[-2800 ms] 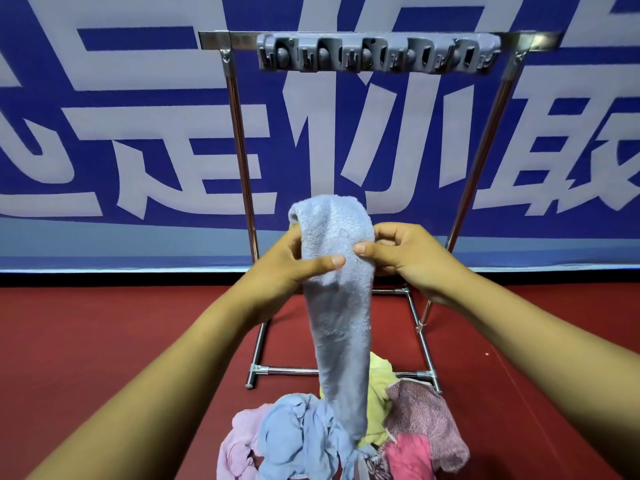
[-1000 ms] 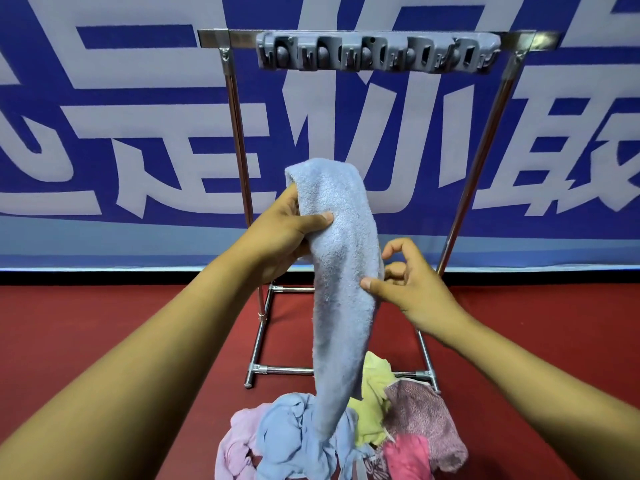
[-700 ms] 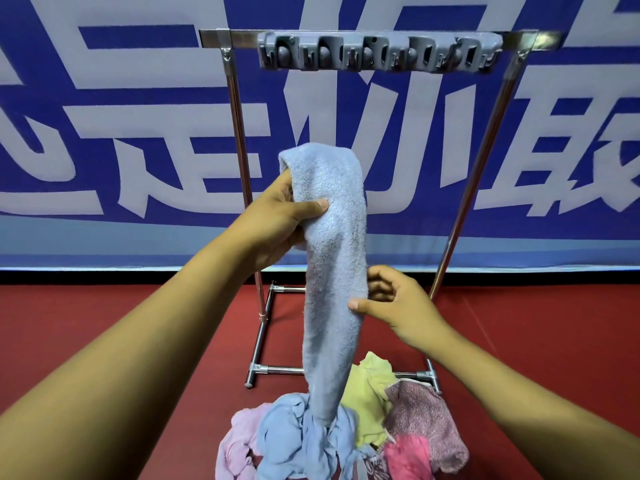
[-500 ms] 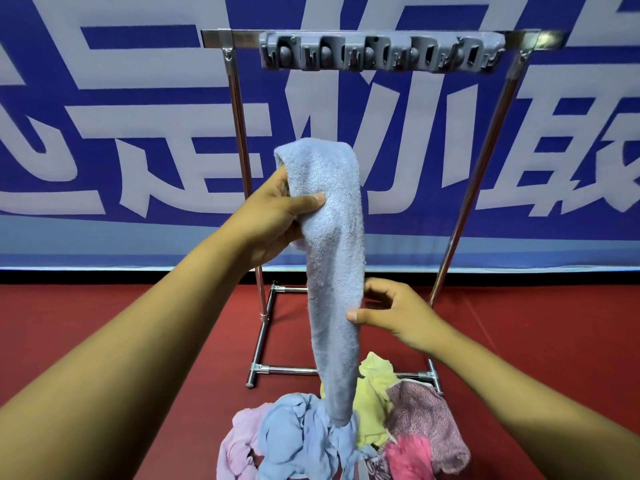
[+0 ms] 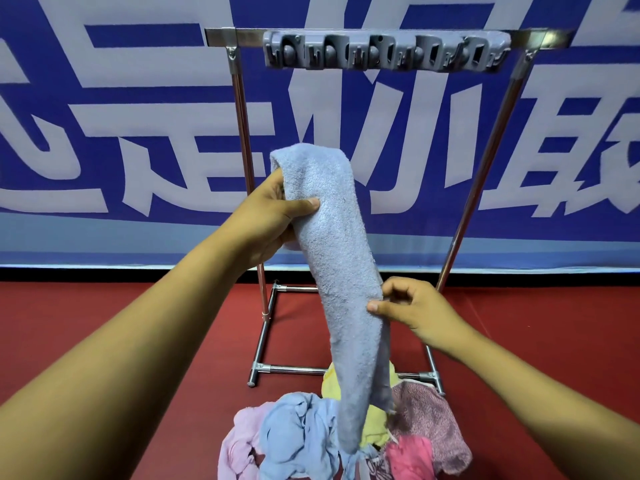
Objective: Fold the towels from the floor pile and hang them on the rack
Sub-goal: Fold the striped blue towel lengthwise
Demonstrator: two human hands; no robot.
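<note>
A long light-blue towel (image 5: 337, 258), folded into a narrow strip, hangs in front of me. My left hand (image 5: 270, 216) grips it near its folded top, thumb across the front. Lower down, my right hand (image 5: 408, 306) pinches the strip's right edge between thumb and fingers. The towel's bottom end dangles over the floor pile (image 5: 346, 434) of pink, blue, yellow and mauve towels. Behind stands the metal rack (image 5: 242, 133), its top bar carrying a grey strip of clips (image 5: 384, 51). No towel hangs on the rack.
A blue banner with large white characters (image 5: 138, 116) covers the wall behind the rack. The floor is red mat (image 5: 104, 323). The rack's base tubes (image 5: 294, 368) lie on the floor just behind the pile.
My right hand has slid from the towel's top down its right edge to about mid-length. My left hand raised the top, then lowered it slightly.
</note>
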